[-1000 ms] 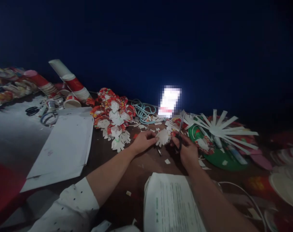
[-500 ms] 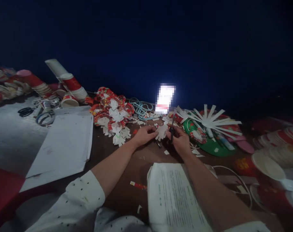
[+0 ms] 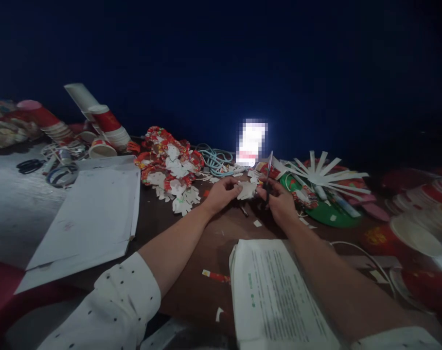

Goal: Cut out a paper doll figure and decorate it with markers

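Between my hands is a white paper cutout (image 3: 247, 190) with a notched edge. My left hand (image 3: 223, 193) pinches its left side between thumb and fingers. In my right hand (image 3: 279, 198) is a pair of scissors (image 3: 269, 176), blades pointing up and away from me; the fingers also come close to the cutout's right edge. Whether the blades are apart is too small to tell. Left of my left hand lies a pile of red and white cut paper pieces (image 3: 177, 167). A dark pen-like item (image 3: 244, 209) lies just below the cutout.
A bright, blurred screen (image 3: 252, 142) stands behind my hands, beside a coiled blue cable (image 3: 217, 158). White sheets (image 3: 89, 209) lie left, an open printed book (image 3: 279, 291) in front. Paper cups stand at left (image 3: 109, 124) and right (image 3: 417, 236). A fringed white cutout (image 3: 319, 177) rests on a green disc (image 3: 333, 216).
The view has shifted slightly. The cutout has turned between my hands and sits flatter, and my right hand with the scissors has moved a little to the right of it.
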The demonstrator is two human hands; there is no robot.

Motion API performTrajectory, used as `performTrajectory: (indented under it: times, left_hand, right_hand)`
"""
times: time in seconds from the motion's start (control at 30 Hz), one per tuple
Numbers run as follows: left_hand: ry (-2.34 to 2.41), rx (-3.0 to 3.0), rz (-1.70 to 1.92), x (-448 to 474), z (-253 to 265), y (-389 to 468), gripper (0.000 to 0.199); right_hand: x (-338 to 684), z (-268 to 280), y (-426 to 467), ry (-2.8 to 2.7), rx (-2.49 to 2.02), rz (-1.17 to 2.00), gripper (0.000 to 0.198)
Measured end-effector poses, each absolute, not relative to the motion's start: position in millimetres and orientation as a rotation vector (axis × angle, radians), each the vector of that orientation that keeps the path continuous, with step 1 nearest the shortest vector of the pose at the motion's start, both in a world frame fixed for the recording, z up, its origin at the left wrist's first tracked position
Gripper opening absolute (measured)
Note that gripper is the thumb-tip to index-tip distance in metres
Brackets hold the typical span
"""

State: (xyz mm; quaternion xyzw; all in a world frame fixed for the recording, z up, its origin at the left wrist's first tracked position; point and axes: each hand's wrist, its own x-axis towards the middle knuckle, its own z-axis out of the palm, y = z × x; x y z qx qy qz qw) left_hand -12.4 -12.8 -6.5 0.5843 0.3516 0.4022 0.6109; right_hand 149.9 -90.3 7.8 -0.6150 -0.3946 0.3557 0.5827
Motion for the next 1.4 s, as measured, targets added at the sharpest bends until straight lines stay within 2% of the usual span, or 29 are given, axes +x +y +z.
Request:
performTrajectory:
  times: [0.17,0.37,0.47,0.87,1.07,1.4]
  left_hand:
    - [0.768,1.345,0.926,-11.9,-9.6,-12.8,0.03]
    - [0.682,0.876,1.009,-0.3,-2.0,-24.9,0.044]
    - [0.657,0.833,0.961,5.1,0.5,-32.6,0.047]
    - [0.66,0.725,1.078,1.2,6.2,-23.8,0.035]
    - [0.61,0.679,1.066,-2.1,8.3,-18.3,0.037]
    - [0.577,0.788,1.051,2.0,-4.0,-12.4,0.038]
  right_hand:
    - [148.5,12.6,-96.5,-0.903,-1.422,0.86,0.054]
    - [135.5,5.0,-92.2,-0.818,-1.293,0.928,0.05]
    - [131.4,1.7,-88.8,-0.755,-1.202,0.907,0.05]
    - [133.8,4.8,-99.1,-0.933,-1.245,1.215,0.045]
    - [137.9,14.2,-105.3,-1.011,-1.384,1.311,0.045]
    - [133.5,20.5,-108.7,-1.102,-1.44,1.293,0.048]
